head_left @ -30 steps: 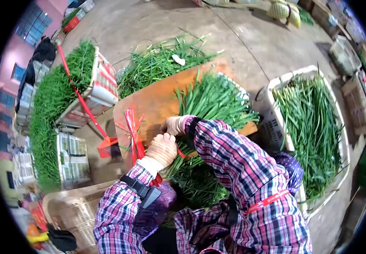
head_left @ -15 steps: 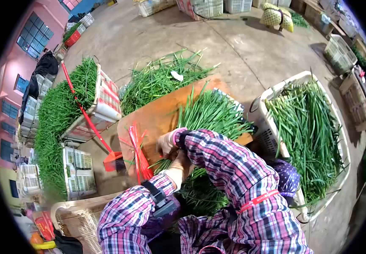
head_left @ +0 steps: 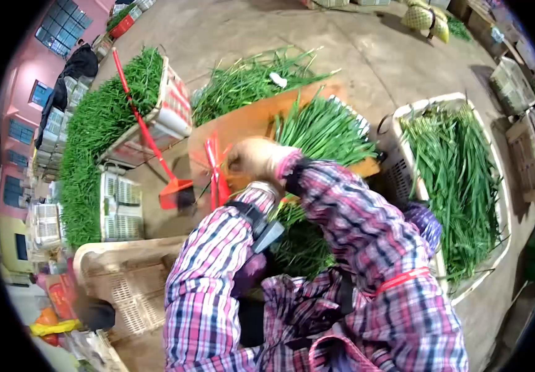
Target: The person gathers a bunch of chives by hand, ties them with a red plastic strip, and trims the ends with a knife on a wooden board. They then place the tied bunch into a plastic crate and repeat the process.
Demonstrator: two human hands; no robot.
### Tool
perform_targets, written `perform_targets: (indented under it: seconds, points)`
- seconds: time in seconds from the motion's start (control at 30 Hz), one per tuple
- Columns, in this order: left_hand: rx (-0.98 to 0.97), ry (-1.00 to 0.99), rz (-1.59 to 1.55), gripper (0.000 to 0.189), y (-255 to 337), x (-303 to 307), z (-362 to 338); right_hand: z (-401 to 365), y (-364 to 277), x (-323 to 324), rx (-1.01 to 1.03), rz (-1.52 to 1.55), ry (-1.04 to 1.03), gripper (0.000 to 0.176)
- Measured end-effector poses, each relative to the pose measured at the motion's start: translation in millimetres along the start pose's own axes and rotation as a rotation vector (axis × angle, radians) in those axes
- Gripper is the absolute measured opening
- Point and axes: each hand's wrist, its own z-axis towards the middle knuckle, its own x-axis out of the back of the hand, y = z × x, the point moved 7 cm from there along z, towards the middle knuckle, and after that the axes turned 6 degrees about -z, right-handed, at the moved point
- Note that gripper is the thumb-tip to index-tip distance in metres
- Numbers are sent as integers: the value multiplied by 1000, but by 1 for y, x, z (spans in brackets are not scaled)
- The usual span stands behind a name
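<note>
My right hand (head_left: 252,155) is a motion-blurred shape over the orange board (head_left: 323,93), next to a bunch of red plastic strips (head_left: 219,186). Its fingers are smeared. Just below, my left hand (head_left: 268,187) is mostly covered by my right hand and wrist, so its fingers are hidden. Long green leafy stalks, like chives (head_left: 326,133), lie piled on the board to the right of my hands. More green leaves (head_left: 304,248) show beneath my forearms, close to my lap.
A white crate (head_left: 431,103) packed with green stalks stands on the right. Loose stalks (head_left: 242,93) lie beyond the board. Left are crates heaped with greens (head_left: 103,136), a long-handled red dustpan (head_left: 174,193) and a pale crate (head_left: 131,297) near my left arm.
My right hand has moved up and away from my left hand, toward the red strips. My left forearm has swung upward. The whole view has shifted, with the scene sitting higher and further right.
</note>
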Motion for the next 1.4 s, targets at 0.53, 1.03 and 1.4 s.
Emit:
perform_targets:
  seconds: [0.53,1.03,1.4]
  points:
    - [-349,-119,237,14,-36,-11,2,-133,24,-109,-870,517,409,43]
    - [89,7,-1757,7,-79,-54,-20,-116,40,-54,-748,-16,138,21]
    - [77,832,-742,15,-60,-27,-66,-13,54,-36,-397,-444,-400,23]
